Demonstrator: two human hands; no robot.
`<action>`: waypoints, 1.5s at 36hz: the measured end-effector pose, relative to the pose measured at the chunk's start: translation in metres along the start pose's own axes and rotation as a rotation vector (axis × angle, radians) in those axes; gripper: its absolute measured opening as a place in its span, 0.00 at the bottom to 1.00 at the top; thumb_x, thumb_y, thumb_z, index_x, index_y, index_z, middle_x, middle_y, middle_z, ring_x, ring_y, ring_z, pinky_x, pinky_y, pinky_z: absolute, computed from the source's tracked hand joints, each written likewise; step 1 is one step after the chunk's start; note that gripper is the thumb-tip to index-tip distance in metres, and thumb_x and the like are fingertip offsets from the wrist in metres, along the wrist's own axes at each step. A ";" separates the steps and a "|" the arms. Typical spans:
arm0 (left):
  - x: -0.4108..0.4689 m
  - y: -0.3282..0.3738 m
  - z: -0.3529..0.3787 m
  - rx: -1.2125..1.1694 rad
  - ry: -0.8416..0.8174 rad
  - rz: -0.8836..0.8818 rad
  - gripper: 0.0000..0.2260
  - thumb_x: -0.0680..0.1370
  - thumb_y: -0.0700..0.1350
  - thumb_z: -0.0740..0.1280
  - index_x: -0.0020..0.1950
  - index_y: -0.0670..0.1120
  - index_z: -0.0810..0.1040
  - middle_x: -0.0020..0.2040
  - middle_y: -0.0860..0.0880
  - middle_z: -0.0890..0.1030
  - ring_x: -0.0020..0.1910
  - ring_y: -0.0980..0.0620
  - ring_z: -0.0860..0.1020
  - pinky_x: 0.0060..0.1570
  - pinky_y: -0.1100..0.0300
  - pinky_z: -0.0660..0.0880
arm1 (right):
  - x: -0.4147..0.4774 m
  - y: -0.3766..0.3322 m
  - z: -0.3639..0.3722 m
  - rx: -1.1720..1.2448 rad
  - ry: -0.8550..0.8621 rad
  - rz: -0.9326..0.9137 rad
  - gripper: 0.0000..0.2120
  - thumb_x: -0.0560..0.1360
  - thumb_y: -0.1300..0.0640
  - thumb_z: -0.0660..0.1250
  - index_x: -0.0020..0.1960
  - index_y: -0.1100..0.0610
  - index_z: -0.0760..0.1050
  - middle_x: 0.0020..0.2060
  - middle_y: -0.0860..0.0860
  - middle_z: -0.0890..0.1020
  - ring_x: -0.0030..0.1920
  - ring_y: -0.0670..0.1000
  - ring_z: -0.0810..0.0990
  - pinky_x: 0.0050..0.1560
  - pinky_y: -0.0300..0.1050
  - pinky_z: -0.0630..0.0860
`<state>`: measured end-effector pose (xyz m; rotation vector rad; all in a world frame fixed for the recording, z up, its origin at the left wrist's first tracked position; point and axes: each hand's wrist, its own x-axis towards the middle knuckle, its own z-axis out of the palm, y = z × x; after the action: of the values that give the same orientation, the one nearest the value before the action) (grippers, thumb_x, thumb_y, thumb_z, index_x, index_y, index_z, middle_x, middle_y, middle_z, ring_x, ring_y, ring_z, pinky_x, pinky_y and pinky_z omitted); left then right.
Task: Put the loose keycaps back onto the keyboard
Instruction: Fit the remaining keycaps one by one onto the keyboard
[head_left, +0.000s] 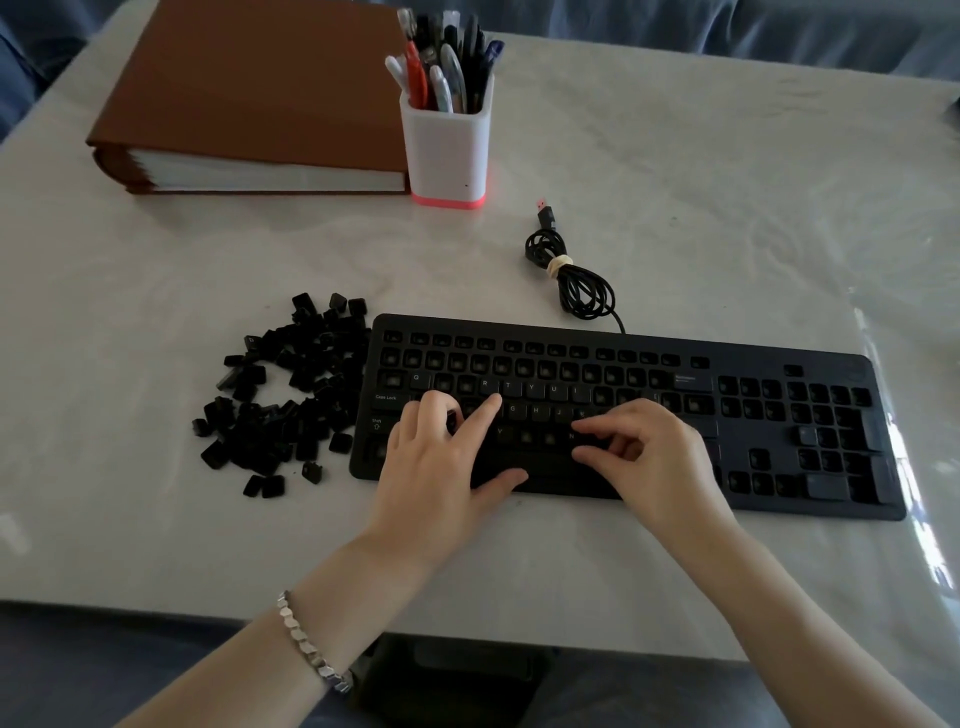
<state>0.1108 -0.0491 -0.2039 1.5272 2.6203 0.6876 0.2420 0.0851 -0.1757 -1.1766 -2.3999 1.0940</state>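
Note:
A black keyboard (779, 415) lies on the table with many bare sockets; some letter keys, Caps Lock and Shift are fitted. A heap of loose black keycaps (280, 400) sits just left of it. My left hand (441, 462) rests over the keyboard's left half, its index finger stretched onto the home row, its other fingers curled and its thumb by the space bar. My right hand (649, 457) hovers over the bottom letter row with curled fingers, index and thumb tips pointing left beside the N key. Black on black hides whether it holds a keycap.
A brown binder (249, 104) lies at the back left, with a white pen holder (447, 150) full of pens beside it. The keyboard's coiled USB cable (571, 275) lies behind the keyboard. The table's near edge (156, 605) runs under my forearms.

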 end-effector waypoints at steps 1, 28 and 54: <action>0.000 0.000 0.000 -0.001 0.000 -0.001 0.31 0.62 0.54 0.77 0.61 0.42 0.79 0.45 0.42 0.73 0.42 0.45 0.75 0.47 0.56 0.67 | 0.000 0.000 0.000 0.007 -0.001 0.000 0.10 0.67 0.63 0.75 0.46 0.52 0.83 0.38 0.44 0.76 0.33 0.43 0.72 0.39 0.25 0.68; 0.002 0.002 -0.027 -0.537 -0.148 -0.124 0.20 0.81 0.38 0.54 0.73 0.48 0.62 0.51 0.56 0.69 0.41 0.61 0.70 0.45 0.72 0.69 | -0.023 0.024 0.012 -0.366 0.170 -0.407 0.15 0.76 0.52 0.61 0.55 0.57 0.81 0.38 0.50 0.72 0.38 0.51 0.72 0.39 0.49 0.75; 0.013 0.011 -0.072 -1.229 -0.224 -0.611 0.11 0.77 0.36 0.65 0.58 0.48 0.75 0.41 0.47 0.85 0.44 0.53 0.83 0.46 0.63 0.79 | -0.004 -0.063 0.019 0.119 -0.097 -0.419 0.10 0.66 0.62 0.75 0.46 0.54 0.83 0.40 0.42 0.76 0.40 0.41 0.75 0.41 0.31 0.72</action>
<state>0.0955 -0.0595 -0.1327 0.3817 1.6351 1.4702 0.1989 0.0475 -0.1429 -0.5555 -2.4562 1.1500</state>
